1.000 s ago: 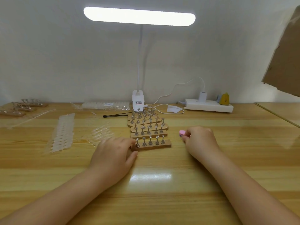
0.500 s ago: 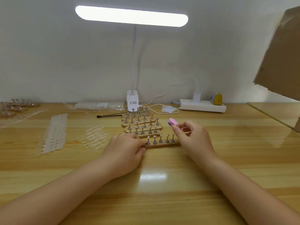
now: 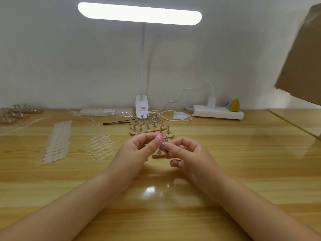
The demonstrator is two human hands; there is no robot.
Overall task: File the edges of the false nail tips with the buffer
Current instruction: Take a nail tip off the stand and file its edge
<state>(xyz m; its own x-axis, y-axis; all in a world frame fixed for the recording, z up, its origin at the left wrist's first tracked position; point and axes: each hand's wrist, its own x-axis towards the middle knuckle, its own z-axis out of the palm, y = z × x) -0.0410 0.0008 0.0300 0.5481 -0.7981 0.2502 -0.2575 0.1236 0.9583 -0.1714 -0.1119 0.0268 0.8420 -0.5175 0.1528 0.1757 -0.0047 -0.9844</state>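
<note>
While the pink buffer point(image 3: 160, 138) is sitting raised between my hands, my right hand point(image 3: 186, 153) is pinching it and my left hand point(image 3: 139, 150) is curling against its far end, above the wooden nail stand point(image 3: 159, 155) on the bench point(image 3: 225, 153).

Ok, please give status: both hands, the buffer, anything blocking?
Left hand and right hand both pinch pink buffer, raised over nearest wooden stand. Nail tip contact unclear. Nothing blocking.
</note>
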